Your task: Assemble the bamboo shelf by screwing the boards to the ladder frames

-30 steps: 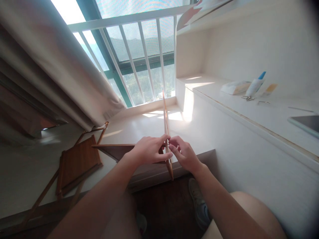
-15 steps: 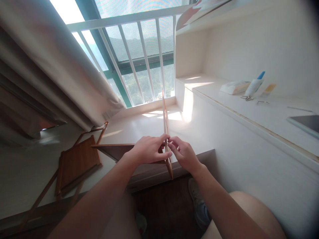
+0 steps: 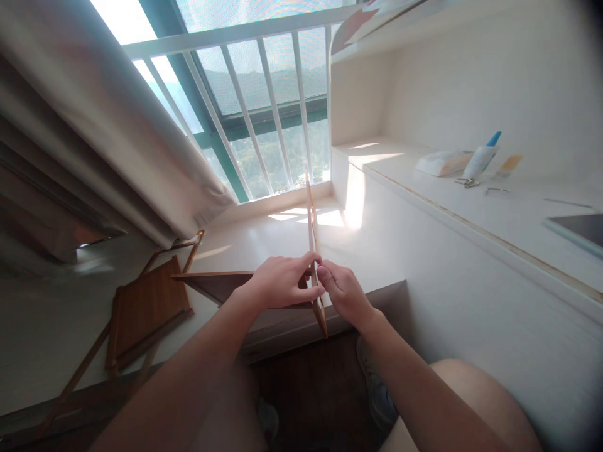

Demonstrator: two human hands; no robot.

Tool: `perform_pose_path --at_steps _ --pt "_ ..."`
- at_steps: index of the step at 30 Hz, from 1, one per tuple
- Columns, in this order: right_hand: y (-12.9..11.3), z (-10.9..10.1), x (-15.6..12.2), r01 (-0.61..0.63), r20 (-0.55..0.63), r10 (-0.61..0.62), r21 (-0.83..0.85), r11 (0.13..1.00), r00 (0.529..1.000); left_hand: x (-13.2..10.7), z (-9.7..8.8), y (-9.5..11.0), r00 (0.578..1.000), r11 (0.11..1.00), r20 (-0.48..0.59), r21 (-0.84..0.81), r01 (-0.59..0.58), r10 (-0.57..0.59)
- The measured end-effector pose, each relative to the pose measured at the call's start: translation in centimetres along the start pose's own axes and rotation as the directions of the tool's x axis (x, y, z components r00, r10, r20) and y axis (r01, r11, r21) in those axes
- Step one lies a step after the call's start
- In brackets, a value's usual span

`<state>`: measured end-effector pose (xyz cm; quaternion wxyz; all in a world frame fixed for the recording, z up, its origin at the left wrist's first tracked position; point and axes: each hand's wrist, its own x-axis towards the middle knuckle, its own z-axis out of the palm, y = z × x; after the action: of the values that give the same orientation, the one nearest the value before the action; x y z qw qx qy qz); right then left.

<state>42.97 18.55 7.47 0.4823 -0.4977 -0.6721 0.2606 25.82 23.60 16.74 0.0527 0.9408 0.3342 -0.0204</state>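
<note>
Slim, straight wooden frame touches the left hand.

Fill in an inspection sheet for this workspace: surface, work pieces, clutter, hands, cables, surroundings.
Surface: white ledge, with sunlit patches.
Work pieces: brown panel reaching left from a narrow upright wooden piece; another wooden assembly farther left.
Clutter: white packet, blue-tipped tube, small metal pieces and dark-screened device on the right-hand shelf.
Hands: left hand grips the upright piece; right hand is pinched close beside it, anything inside hidden.
Cables: nothing seen.
Surroundings: curtain left, window behind white railing.
</note>
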Motion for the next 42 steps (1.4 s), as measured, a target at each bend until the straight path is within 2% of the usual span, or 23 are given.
perform_pose_path --at_steps 6,11,20,25,32,37,42 --pt "0.5 -1.2 0.1 0.071 0.029 -0.071 0.007 0.997 0.997 -0.1 0.0 0.0 1.0 1.0 -0.003 -0.003 -0.006 0.006" --pt "0.5 -0.8 0.1 0.163 0.0 -0.164 -0.05 0.985 0.987 0.0 0.0 -0.1 1.0 1.0 0.0 -0.004 -0.006 0.006" --pt "0.2 1.4 0.2 0.075 -0.122 -0.077 -0.023 0.997 0.99 0.1 -0.1 0.0 1.0 1.0 0.006 0.002 0.004 -0.004" --pt "0.0 0.7 0.3 0.031 -0.084 -0.031 0.003 1.0 0.996 0.0 -0.1 0.0 1.0 1.0 0.005 -0.001 0.003 -0.003" --pt "0.9 -1.2 0.2 0.094 0.041 -0.093 -0.009 0.996 0.995 -0.1 -0.1 0.1 1.0 1.0 0.003 -0.006 0.013 -0.013" --pt "0.8 -0.5 0.2 0.168 0.01 -0.168 -0.04 0.985 0.986 0.0 -0.1 0.1 1.0 1.0 0.005 -0.001 0.009 -0.009" --pt "0.6 0.7 0.2 0.133 -0.036 -0.135 -0.059 0.989 0.99 0.0 0.0 0.0 1.0 1.0 0.001 0.006 0.0 0.0"
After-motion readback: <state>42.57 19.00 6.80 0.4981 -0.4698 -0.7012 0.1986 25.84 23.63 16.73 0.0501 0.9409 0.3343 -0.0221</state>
